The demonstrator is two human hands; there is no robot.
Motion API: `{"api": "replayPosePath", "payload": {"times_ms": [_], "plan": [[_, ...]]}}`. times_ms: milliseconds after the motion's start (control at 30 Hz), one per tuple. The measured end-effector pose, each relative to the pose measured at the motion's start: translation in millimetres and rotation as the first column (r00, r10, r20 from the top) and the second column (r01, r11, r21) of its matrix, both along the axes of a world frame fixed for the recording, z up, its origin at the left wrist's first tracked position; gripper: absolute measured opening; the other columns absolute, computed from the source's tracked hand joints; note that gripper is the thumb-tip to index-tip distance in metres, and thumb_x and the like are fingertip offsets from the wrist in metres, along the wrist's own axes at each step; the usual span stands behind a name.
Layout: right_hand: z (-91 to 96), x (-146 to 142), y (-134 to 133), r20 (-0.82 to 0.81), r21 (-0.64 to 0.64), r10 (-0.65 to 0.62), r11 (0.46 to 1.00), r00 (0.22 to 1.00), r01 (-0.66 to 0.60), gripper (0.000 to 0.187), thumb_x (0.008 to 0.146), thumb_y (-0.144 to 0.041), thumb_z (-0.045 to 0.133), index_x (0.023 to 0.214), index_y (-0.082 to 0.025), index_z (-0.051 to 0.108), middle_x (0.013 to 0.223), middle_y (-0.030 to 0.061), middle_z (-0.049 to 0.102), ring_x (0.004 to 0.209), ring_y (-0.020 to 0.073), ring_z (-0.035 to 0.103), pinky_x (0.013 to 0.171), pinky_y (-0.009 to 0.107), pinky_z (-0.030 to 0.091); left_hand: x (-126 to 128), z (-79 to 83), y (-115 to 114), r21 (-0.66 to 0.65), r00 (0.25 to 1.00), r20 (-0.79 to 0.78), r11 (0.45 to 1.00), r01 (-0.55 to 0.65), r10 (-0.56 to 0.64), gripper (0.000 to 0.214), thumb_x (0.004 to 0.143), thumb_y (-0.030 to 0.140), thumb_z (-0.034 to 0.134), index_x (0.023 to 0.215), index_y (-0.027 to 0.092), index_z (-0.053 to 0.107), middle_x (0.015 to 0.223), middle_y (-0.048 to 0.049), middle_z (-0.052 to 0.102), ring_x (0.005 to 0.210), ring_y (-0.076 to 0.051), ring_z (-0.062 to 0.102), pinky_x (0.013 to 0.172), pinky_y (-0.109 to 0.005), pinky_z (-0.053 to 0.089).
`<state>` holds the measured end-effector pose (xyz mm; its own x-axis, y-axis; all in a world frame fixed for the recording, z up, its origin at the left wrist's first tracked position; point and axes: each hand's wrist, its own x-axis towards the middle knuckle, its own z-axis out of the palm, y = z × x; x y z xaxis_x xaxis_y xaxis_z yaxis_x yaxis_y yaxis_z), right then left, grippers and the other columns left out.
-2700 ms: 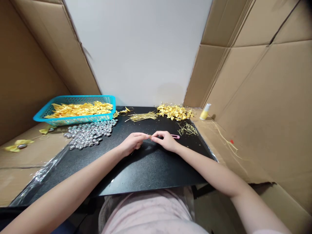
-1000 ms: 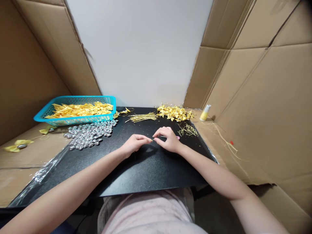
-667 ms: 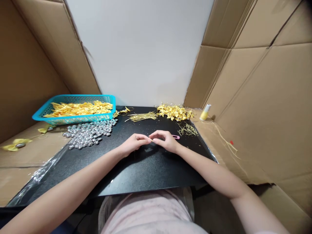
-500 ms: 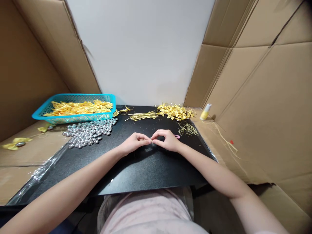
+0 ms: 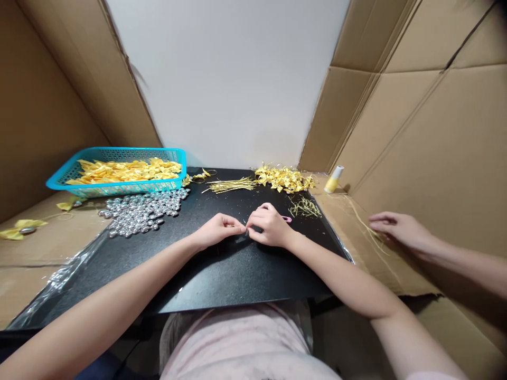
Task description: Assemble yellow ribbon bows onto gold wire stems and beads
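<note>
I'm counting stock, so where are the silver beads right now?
In the head view, the beads lie at left, mostly on the black table, just in front of the basket.

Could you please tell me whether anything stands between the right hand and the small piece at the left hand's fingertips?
Nothing visible does: the fingertips of the right hand are right at the small piece held by the left hand. The pink object lies beyond the right hand; another person's hand is well to the right.
</note>
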<state>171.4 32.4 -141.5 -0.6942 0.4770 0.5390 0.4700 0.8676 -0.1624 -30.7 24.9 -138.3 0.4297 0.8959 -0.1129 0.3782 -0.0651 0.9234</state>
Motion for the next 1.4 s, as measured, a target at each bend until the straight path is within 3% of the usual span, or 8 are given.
{"api": "replayPosePath", "payload": {"times_ms": [167,300,533,633,933,1167,1400], "plan": [[0.0,1.9,0.7,-0.079,-0.063,-0.017,0.998,0.997,0.012,0.009,0.077,-0.016,0.055,0.069,-0.02,0.057,0.072,0.0,0.068,0.07,0.0145,0.061,0.085,0.035,0.034,1.2,2.1,0.0,-0.023,0.998,0.061,1.0,-0.018,0.019,0.034,0.062,0.047,0.074,0.065,0.014,0.072,0.06,-0.0011,0.061,0.055,-0.01,0.042,0.051,-0.022,0.029],[2.3,5.3,1.6,-0.159,-0.169,-0.052,0.985,0.986,0.024,0.008,0.076,-0.017,0.056,0.069,-0.019,0.058,0.07,-0.0006,0.067,0.067,0.0136,0.061,0.083,0.034,0.037,1.6,5.7,-1.7,-0.041,0.998,0.044,0.998,-0.05,0.051,0.035,0.062,0.049,0.074,0.064,0.014,0.071,0.052,0.0006,0.055,0.05,-0.009,0.037,0.048,-0.023,0.025],[4.2,1.5,-1.8,-0.339,-0.394,-0.105,0.918,0.935,-0.04,0.005,0.076,-0.02,0.059,0.078,-0.018,0.063,0.077,0.003,0.069,0.071,0.0158,0.064,0.072,0.029,0.05,1.5,6.1,-1.5,-0.066,0.997,0.038,0.996,-0.067,0.07,0.035,0.062,0.049,0.073,0.063,0.014,0.07,0.047,0.003,0.049,0.046,-0.008,0.032,0.046,-0.023,0.022],[-1.4,-3.4,-4.0,-0.319,-0.384,-0.072,0.922,0.945,-0.059,0.01,0.074,-0.025,0.066,0.081,-0.018,0.066,0.077,0.0027,0.07,0.07,0.0158,0.065,0.072,0.028,0.05,1.5,6.6,-1.4,-0.064,0.996,0.031,0.995,-0.082,0.084,0.034,0.061,0.047,0.073,0.065,0.014,0.071,0.044,0.0049,0.045,0.044,-0.007,0.03,0.046,-0.023,0.02],[-11.1,-5.7,-2.7,-0.304,-0.231,-0.109,0.972,0.947,0.038,0.007,0.075,-0.016,0.063,0.069,-0.019,0.065,0.067,-0.0006,0.07,0.064,0.0141,0.064,0.081,0.031,0.044,0.9,5.3,-0.3,-0.05,0.996,0.003,0.995,-0.09,0.091,0.037,0.062,0.05,0.073,0.065,0.014,0.069,0.043,0.0058,0.038,0.043,-0.007,0.026,0.044,-0.023,0.015],[-10.1,-10.7,-4.7,-0.243,-0.243,-0.159,0.965,0.957,0.098,0.007,0.075,-0.015,0.06,0.07,-0.019,0.062,0.069,-0.0009,0.069,0.066,0.0131,0.064,0.084,0.03,0.041,0.7,6.3,-0.3,-0.049,0.996,0.016,0.995,-0.085,0.086,0.039,0.061,0.052,0.071,0.067,0.013,0.071,0.047,0.0034,0.046,0.046,-0.007,0.028,0.043,-0.022,0.017],[-14.1,-9.9,-2.2,-0.318,-0.208,-0.194,0.969,0.928,0.131,0.006,0.072,-0.015,0.06,0.067,-0.019,0.059,0.065,-0.0023,0.067,0.064,0.0133,0.063,0.081,0.031,0.04,-1.9,2.7,2.6,-0.07,0.995,0.02,0.993,-0.095,0.096,0.037,0.063,0.05,0.069,0.071,0.014,0.071,0.054,0.0026,0.051,0.047,-0.006,0.028,0.044,-0.02,0.017]]}}
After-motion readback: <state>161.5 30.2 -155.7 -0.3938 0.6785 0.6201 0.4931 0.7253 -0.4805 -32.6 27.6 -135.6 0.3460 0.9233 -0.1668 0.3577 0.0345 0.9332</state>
